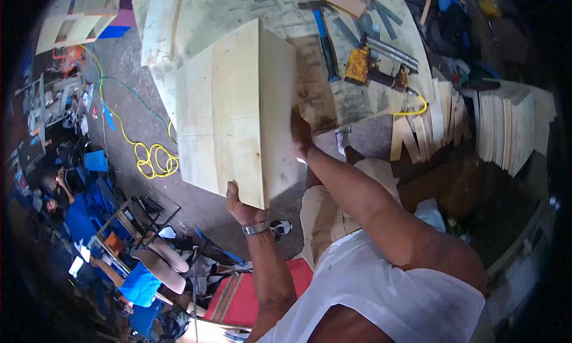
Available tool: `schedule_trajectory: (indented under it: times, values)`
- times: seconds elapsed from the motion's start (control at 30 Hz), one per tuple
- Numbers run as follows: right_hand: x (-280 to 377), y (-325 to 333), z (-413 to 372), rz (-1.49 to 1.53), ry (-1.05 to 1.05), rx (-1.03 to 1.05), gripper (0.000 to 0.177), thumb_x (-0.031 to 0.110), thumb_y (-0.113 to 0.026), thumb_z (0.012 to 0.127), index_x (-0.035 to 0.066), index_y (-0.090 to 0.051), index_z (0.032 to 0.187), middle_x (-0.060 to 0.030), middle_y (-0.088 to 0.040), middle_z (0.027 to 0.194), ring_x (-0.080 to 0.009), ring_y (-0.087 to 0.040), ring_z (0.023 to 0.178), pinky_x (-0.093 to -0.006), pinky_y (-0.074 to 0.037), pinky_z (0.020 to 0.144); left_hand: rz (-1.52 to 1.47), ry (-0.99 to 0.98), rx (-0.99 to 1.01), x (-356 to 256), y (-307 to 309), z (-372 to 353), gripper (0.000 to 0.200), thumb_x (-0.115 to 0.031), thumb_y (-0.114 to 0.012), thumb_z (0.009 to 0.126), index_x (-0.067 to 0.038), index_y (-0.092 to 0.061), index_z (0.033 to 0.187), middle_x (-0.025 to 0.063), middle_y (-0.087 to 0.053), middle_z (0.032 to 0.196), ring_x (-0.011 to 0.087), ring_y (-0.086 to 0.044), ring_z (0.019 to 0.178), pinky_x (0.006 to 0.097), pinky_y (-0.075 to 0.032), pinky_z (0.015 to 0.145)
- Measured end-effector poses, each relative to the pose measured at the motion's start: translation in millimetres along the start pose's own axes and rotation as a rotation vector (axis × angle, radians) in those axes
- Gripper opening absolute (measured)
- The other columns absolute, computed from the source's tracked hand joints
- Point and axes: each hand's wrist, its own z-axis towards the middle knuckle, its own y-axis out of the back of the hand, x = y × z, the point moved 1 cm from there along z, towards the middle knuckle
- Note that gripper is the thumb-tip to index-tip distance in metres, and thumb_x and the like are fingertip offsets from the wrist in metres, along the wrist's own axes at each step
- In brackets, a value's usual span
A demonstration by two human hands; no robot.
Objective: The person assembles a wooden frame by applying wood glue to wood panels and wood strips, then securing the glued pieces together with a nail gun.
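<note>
A pale wooden box [235, 105] made of joined boards is held up at an angle over the near left edge of the worktable. My left hand [245, 211], with a metal watch at the wrist, grips its lower corner, the thumb lying on the front face and the fingers hidden beneath. Against the box's right side is my right hand [301, 133], slightly blurred, its fingers partly out of sight. On the table, right of the box, lie a hammer [325, 42] with a blue handle and a yellow-and-black nail gun [375, 68] joined to a yellow air hose [420, 108].
Metal strips [387, 18] and boards lie on the worktable [363, 102]. Thin wood pieces [426, 128] and a stack of panels [506, 125] stand to the right. Yellow hose [156, 161] coils on the floor at left. Seated people [143, 283] are at lower left.
</note>
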Motion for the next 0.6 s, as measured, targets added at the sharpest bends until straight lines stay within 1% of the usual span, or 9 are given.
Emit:
schedule_trajectory:
  times: [0.03, 0.13, 0.2, 0.27, 0.3, 0.37, 0.5, 0.57, 0.6]
  values:
    - [1, -16, 12, 0.126, -0.234, 0.062, 0.051, 0.045, -0.033, 0.102, 0.003, -0.050, 0.126, -0.0133, -0.066, 0.100, -0.0224, -0.061, 0.094, -0.0361, -0.048, 0.083, 0.010, 0.006, -0.025, -1, 1, 1, 0.061, -0.034, -0.058, 0.090, -0.001, -0.039, 0.138, 0.0164, -0.055, 0.130, 0.0308, -0.059, 0.112, 0.0451, -0.051, 0.092]
    - [0, -61, 16, 0.351, -0.162, -0.272, 0.057, 0.047, -0.028, 0.102, -0.001, -0.051, 0.124, -0.0153, -0.065, 0.105, -0.0265, -0.061, 0.099, -0.0350, -0.047, 0.083, -0.005, 0.050, -0.027, -9, 2, 0, 0.057, -0.032, -0.059, 0.090, 0.001, -0.043, 0.134, 0.0162, -0.059, 0.126, 0.0285, -0.062, 0.109, 0.0428, -0.053, 0.091]
    - [-8, -92, 21, 0.206, -0.040, -0.487, 0.055, 0.043, -0.028, 0.103, -0.003, -0.054, 0.120, -0.0168, -0.063, 0.113, -0.0285, -0.059, 0.104, -0.0353, -0.046, 0.086, 0.014, 0.062, -0.037, -17, 16, 2, 0.058, -0.033, -0.058, 0.091, -0.001, -0.042, 0.136, 0.0173, -0.056, 0.129, 0.0311, -0.060, 0.112, 0.0475, -0.052, 0.091]
    - [-16, -95, 20, -0.246, 0.064, -0.423, 0.051, 0.037, -0.029, 0.103, -0.004, -0.056, 0.116, -0.0192, -0.061, 0.117, -0.0310, -0.058, 0.107, -0.0368, -0.044, 0.088, 0.003, 0.132, -0.008, -24, 21, 1, 0.059, -0.033, -0.057, 0.091, -0.002, -0.039, 0.138, 0.0178, -0.054, 0.132, 0.0330, -0.059, 0.114, 0.0494, -0.051, 0.093]
    - [-22, -80, 17, -0.623, 0.097, -0.242, 0.046, 0.034, -0.031, 0.103, -0.004, -0.055, 0.115, -0.0209, -0.060, 0.117, -0.0325, -0.057, 0.108, -0.0382, -0.044, 0.089, -0.018, 0.197, 0.023, -29, 19, -3, 0.061, -0.033, -0.057, 0.091, -0.002, -0.037, 0.140, 0.0177, -0.052, 0.133, 0.0335, -0.058, 0.114, 0.0489, -0.050, 0.095]
    - [-25, -57, 16, -0.895, 0.142, -0.027, 0.038, 0.028, -0.036, 0.101, -0.003, -0.055, 0.111, -0.0238, -0.059, 0.115, -0.0359, -0.056, 0.107, -0.0416, -0.043, 0.090, -0.037, 0.223, 0.040, -31, 18, -4, 0.062, -0.032, -0.057, 0.091, -0.002, -0.035, 0.141, 0.0174, -0.052, 0.134, 0.0341, -0.058, 0.114, 0.0485, -0.050, 0.096]
    - [10, -8, 11, -0.452, -0.098, -0.231, 0.030, 0.027, -0.044, 0.096, 0.000, -0.056, 0.102, -0.0274, -0.059, 0.099, -0.0440, -0.057, 0.095, -0.0487, -0.045, 0.082, -0.052, 0.083, -0.092, -12, 42, 4, 0.055, -0.029, -0.056, 0.091, 0.000, -0.042, 0.136, 0.0177, -0.057, 0.127, 0.0332, -0.060, 0.111, 0.0465, -0.052, 0.093]
    - [72, 51, 20, -0.382, 0.114, -0.332, 0.036, 0.033, -0.045, 0.097, 0.000, -0.058, 0.102, -0.0265, -0.063, 0.096, -0.0457, -0.059, 0.092, -0.0488, -0.047, 0.080, -0.066, 0.044, -0.124, -9, 48, 6, 0.052, -0.027, -0.056, 0.090, 0.001, -0.044, 0.133, 0.0175, -0.059, 0.123, 0.0327, -0.061, 0.108, 0.0451, -0.052, 0.092]
    - [110, 75, 40, -0.340, 0.141, -0.345, 0.030, 0.027, -0.052, 0.094, -0.002, -0.057, 0.088, -0.0241, -0.059, 0.082, -0.0432, -0.056, 0.084, -0.0498, -0.043, 0.075, -0.050, 0.030, -0.145, -8, 50, 8, 0.052, -0.026, -0.057, 0.090, 0.002, -0.045, 0.132, 0.0174, -0.059, 0.122, 0.0324, -0.061, 0.107, 0.0445, -0.052, 0.091]
